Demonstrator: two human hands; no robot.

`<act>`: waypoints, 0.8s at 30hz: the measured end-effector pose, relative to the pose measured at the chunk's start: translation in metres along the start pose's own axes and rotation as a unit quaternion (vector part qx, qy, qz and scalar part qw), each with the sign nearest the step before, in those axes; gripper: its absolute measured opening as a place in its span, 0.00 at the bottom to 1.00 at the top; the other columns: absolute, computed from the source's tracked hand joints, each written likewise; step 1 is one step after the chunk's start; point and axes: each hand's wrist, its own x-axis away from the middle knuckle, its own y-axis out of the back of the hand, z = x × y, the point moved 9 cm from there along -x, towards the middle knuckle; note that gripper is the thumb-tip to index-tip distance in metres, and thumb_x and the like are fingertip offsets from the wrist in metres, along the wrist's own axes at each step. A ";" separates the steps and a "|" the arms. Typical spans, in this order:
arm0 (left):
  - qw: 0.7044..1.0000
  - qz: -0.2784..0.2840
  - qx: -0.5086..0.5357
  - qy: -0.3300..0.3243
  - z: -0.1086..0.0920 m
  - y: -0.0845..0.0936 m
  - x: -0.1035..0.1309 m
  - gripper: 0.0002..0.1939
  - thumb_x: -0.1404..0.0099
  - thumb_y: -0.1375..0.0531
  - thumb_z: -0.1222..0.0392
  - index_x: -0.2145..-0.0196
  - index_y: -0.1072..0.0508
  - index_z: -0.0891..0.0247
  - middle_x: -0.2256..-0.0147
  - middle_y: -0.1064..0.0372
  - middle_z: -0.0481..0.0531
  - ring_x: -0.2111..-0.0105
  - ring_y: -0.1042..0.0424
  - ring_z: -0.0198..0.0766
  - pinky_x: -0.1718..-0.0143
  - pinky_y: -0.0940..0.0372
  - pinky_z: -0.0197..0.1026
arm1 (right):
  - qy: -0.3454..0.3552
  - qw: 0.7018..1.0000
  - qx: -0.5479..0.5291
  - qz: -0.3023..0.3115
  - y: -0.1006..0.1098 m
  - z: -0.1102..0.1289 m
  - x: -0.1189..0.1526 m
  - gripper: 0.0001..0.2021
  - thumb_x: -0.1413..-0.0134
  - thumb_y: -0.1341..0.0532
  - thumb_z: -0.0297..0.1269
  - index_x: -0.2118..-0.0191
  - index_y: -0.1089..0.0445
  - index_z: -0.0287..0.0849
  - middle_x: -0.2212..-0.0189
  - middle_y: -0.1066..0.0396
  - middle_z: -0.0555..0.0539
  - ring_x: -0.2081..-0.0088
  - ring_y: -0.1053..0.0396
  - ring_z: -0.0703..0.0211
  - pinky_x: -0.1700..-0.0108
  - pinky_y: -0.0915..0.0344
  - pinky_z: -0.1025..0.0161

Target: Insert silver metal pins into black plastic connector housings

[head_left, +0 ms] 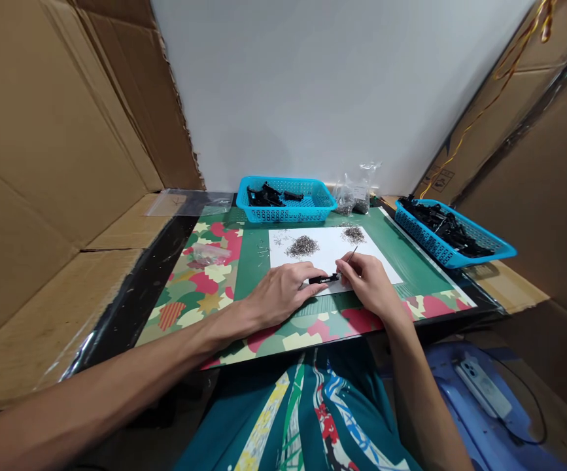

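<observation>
Between the thumb and fingers of my left hand [290, 288] is a small black plastic part [326, 279], held low over a white paper sheet [329, 242]. My right hand [364, 278] pinches a thin metal tool that looks like tweezers [353, 252], its upper end pointing up and away. The right fingertips are close to the right end of the black part; whether they touch it I cannot tell. Beyond the hands on the sheet lie a larger pile of tiny metal pieces [303, 246] and a smaller pile [353, 234].
A blue basket [288, 214] with black parts stands at the back. Another blue basket [452, 257], fuller, sits at the right edge. Clear plastic bags [354, 193] stand behind the sheet. A small bag [208, 254] lies left. Cardboard walls [57, 118] flank the table. A phone [482, 386] rests on a blue stool.
</observation>
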 end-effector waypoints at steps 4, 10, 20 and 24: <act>0.998 -0.044 0.035 0.006 0.000 0.010 0.001 0.15 0.24 0.38 0.58 0.43 0.21 0.59 0.52 0.22 0.52 0.62 0.24 0.38 0.60 0.31 0.40 | -0.013 0.997 -0.045 -0.063 0.015 -0.007 0.002 0.25 0.26 0.47 0.53 0.73 0.34 0.44 0.76 0.33 0.49 0.74 0.36 0.59 0.68 0.41 0.62; 0.993 -0.081 0.084 -0.012 -0.003 0.019 0.003 0.16 0.24 0.39 0.59 0.41 0.22 0.58 0.52 0.23 0.52 0.65 0.26 0.35 0.61 0.30 0.38 | -0.052 0.982 -0.182 -0.014 0.011 -0.016 0.004 0.21 0.33 0.40 0.59 0.59 0.29 0.43 0.79 0.49 0.57 0.78 0.50 0.64 0.76 0.53 0.64; 0.991 -0.091 0.098 -0.024 -0.005 0.020 0.006 0.30 0.26 0.39 0.61 0.29 0.37 0.50 0.34 0.33 0.54 0.61 0.22 0.35 0.60 0.24 0.39 | -0.056 0.990 -0.126 -0.025 0.028 -0.014 0.008 0.21 0.42 0.30 0.54 0.58 0.22 0.38 0.80 0.47 0.57 0.77 0.55 0.66 0.74 0.60 0.63; 0.995 -0.091 0.031 -0.039 -0.012 0.022 0.008 0.28 0.24 0.43 0.64 0.29 0.37 0.51 0.32 0.36 0.54 0.59 0.22 0.35 0.59 0.24 0.38 | -0.082 0.980 0.033 -0.179 0.099 -0.033 0.010 0.23 0.46 0.30 0.56 0.61 0.19 0.36 0.80 0.38 0.52 0.78 0.49 0.64 0.75 0.55 0.62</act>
